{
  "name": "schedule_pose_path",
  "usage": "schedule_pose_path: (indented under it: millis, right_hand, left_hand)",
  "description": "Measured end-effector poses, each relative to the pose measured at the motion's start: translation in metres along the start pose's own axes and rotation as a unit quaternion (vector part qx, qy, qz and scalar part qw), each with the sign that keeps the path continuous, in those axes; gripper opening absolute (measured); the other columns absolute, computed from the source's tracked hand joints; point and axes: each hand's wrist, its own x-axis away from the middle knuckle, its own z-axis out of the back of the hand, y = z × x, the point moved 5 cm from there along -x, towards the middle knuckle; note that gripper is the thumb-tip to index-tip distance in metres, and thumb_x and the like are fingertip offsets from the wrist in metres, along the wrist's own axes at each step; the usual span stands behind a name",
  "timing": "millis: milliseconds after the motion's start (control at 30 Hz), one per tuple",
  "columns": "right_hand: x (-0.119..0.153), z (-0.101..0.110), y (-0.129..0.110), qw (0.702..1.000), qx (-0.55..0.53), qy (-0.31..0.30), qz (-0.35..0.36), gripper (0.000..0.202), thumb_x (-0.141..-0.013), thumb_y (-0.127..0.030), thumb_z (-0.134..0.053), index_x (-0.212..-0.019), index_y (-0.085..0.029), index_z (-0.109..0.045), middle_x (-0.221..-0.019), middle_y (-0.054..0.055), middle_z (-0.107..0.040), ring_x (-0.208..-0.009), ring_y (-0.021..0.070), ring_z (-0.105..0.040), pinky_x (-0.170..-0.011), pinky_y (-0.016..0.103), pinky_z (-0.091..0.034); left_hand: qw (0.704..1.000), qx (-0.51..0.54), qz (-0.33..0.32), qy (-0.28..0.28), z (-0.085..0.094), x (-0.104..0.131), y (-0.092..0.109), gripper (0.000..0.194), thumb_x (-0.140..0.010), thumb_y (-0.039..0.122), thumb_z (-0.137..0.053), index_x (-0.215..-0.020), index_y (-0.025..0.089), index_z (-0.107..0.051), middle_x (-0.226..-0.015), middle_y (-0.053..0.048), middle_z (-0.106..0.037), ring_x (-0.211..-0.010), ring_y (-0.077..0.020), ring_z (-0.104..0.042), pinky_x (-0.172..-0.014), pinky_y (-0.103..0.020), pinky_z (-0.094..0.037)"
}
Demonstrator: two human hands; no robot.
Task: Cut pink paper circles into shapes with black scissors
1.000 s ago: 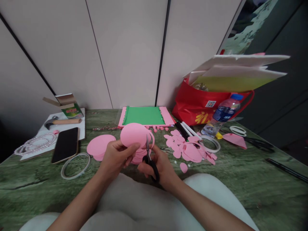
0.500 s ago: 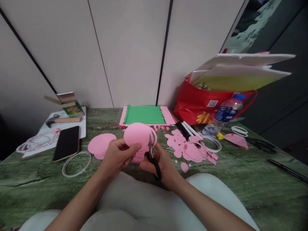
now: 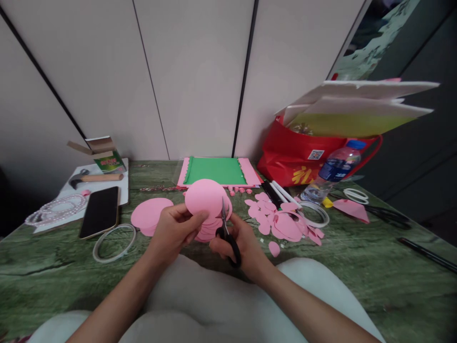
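A round piece of pink paper is pinched at its lower left edge between the thumb and fingers of my left hand. In my right hand is a pair of black-handled scissors, its blades pointing up at the paper's right edge. A thin curved pink strip shows beside the blades. Under and behind my hands more pink paper pieces lie on the table, partly hidden. Left of my left hand rest large pink paper ovals, overlapping.
Small pink cutouts, tape rolls and markers lie around. A phone, hammer and bead string are at left. Green card lies behind. At right stand a water bottle and red bag.
The pink paper circle has risen and turned slightly in my left hand. The scissors have shifted slightly at its right edge, and the curved strip now shows less.
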Motion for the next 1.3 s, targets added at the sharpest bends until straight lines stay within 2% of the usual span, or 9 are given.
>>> schedule_pose_path:
  millis: [233,367,500,733,1000,1167,1300]
  right_hand:
    - [0.0024,-0.0021,-0.003,1.0,0.013,-0.006,-0.011,0.052,-0.055,-0.036,-0.071,-0.096,-0.018,-0.046,-0.046,-0.009,-0.049,-0.036,0.0069,-0.039,-0.035,0.018,-0.028]
    - [0.0038,-0.0054,-0.0046,1.0,-0.006,-0.027,-0.013,0.056,-0.054,-0.029,-0.073,-0.1,-0.017,-0.044,-0.049,-0.008,-0.052,-0.038,0.0072,-0.041,-0.037,0.018,-0.029]
    - [0.0036,-0.0061,-0.0071,0.998,-0.059,-0.033,0.013,0.062,-0.055,-0.023,-0.072,-0.106,-0.019,-0.037,-0.055,-0.009,-0.051,-0.044,0.0074,-0.041,-0.042,0.018,-0.03]
    - [0.0021,-0.0015,-0.0032,0.998,-0.046,-0.026,0.032,0.066,-0.056,-0.024,-0.073,-0.107,-0.022,-0.031,-0.058,-0.009,-0.048,-0.049,0.0083,-0.041,-0.045,0.019,-0.031]
    - [0.0014,-0.0023,-0.0047,0.998,-0.057,-0.026,0.017,0.076,-0.053,-0.027,-0.077,-0.112,-0.02,-0.029,-0.053,-0.011,-0.044,-0.046,0.0077,-0.036,-0.044,0.019,-0.026]
    - [0.002,-0.0024,-0.0037,0.998,-0.06,-0.011,-0.01,0.078,-0.05,-0.024,-0.077,-0.112,-0.019,-0.03,-0.053,-0.01,-0.048,-0.045,0.0071,-0.035,-0.044,0.018,-0.025]
    - [0.0021,-0.0006,-0.0038,0.999,-0.043,-0.003,0.0,0.074,-0.051,-0.024,-0.077,-0.11,-0.019,-0.032,-0.052,-0.01,-0.049,-0.044,0.0074,-0.038,-0.043,0.018,-0.028]
  left_hand:
    - [1.0,0.013,0.014,-0.023,-0.0058,0.0019,0.002,0.021,-0.072,0.034,-0.062,-0.064,0.016,-0.055,-0.048,0.005,-0.052,-0.029,-0.0033,-0.037,-0.027,-0.015,-0.024]
    - [1.0,-0.006,0.007,-0.014,-0.0052,0.0014,0.0026,0.024,-0.069,0.032,-0.066,-0.057,0.014,-0.054,-0.042,0.006,-0.047,-0.03,-0.0026,-0.036,-0.029,-0.015,-0.024]
    - [1.0,-0.018,0.022,-0.012,-0.0034,0.0005,-0.0007,0.026,-0.067,0.031,-0.067,-0.055,0.014,-0.053,-0.039,0.006,-0.045,-0.03,-0.0026,-0.035,-0.029,-0.015,-0.023]
    - [0.999,-0.026,0.045,-0.017,-0.003,0.0004,-0.0042,0.025,-0.065,0.033,-0.07,-0.056,0.013,-0.055,-0.035,0.007,-0.042,-0.028,-0.0017,-0.03,-0.028,-0.014,-0.019]
    - [0.998,-0.006,0.054,-0.012,-0.0024,0.0003,-0.0056,0.025,-0.064,0.033,-0.07,-0.056,0.013,-0.056,-0.036,0.007,-0.043,-0.028,-0.0015,-0.031,-0.027,-0.014,-0.019]
    - [0.999,0.001,0.049,-0.006,-0.0019,0.0011,-0.0039,0.025,-0.065,0.032,-0.07,-0.056,0.013,-0.056,-0.037,0.006,-0.044,-0.029,-0.0011,-0.032,-0.028,-0.013,-0.019]
    - [0.999,0.004,0.044,-0.002,-0.0015,0.0011,-0.0024,0.026,-0.065,0.031,-0.07,-0.055,0.013,-0.055,-0.038,0.006,-0.044,-0.029,-0.0008,-0.032,-0.028,-0.013,-0.019]
